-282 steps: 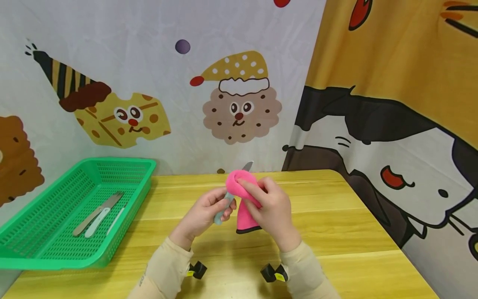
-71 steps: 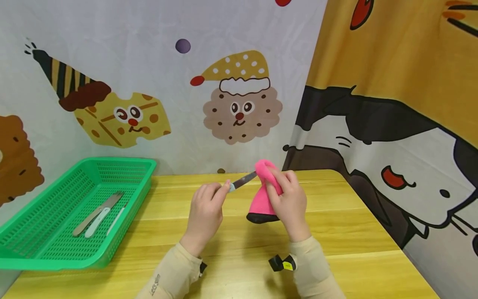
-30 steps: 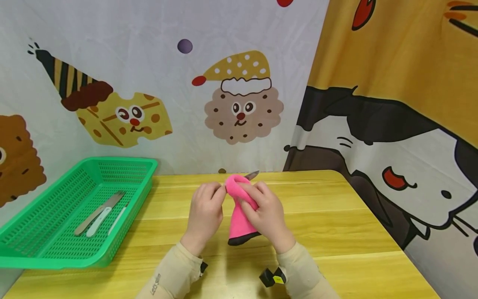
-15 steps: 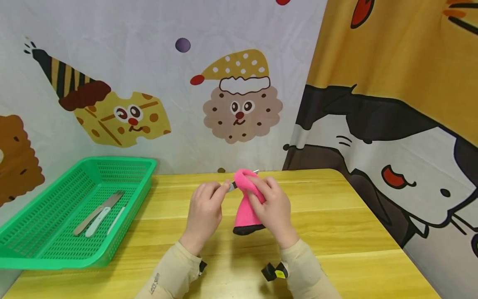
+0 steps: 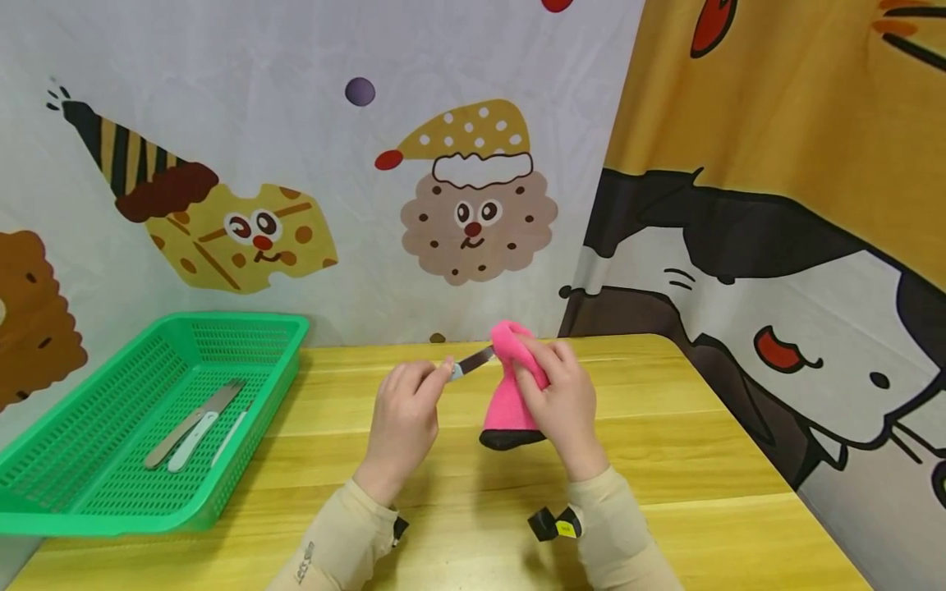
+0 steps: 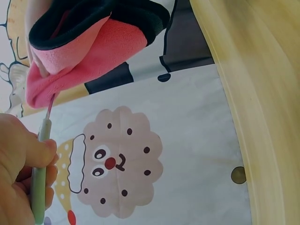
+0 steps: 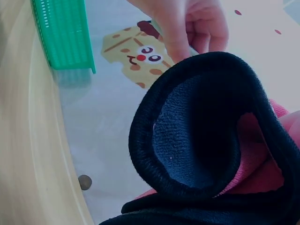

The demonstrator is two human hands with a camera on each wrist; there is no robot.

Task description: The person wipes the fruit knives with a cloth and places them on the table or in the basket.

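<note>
In the head view my left hand [image 5: 402, 419] grips a small knife [image 5: 473, 360] by its pale blue-green handle, the blade aimed up and to the right. My right hand [image 5: 563, 396] pinches a folded pink cloth [image 5: 510, 404] with black edging around the front of the blade. The tip is hidden in the fold; a stretch of bare blade shows between cloth and handle. From the left wrist, the handle [image 6: 40, 183] lies between thumb and curled fingers. The black-lined lower end of the cloth [image 7: 173, 136] hangs loose in the right wrist view.
A green plastic basket [image 5: 89, 523] stands at the left of the wooden table [image 5: 665, 460]. Inside lie a beige-handled knife [image 5: 176, 437], a white-handled knife [image 5: 190, 443] and a thin white-handled piece [image 5: 227, 441]. A printed curtain [image 5: 325, 49] hangs behind the table.
Earlier the left hand held the knife from below; it now holds it from above. The cloth has slid back and forth along the blade, lately rightward toward the tip, baring more metal.
</note>
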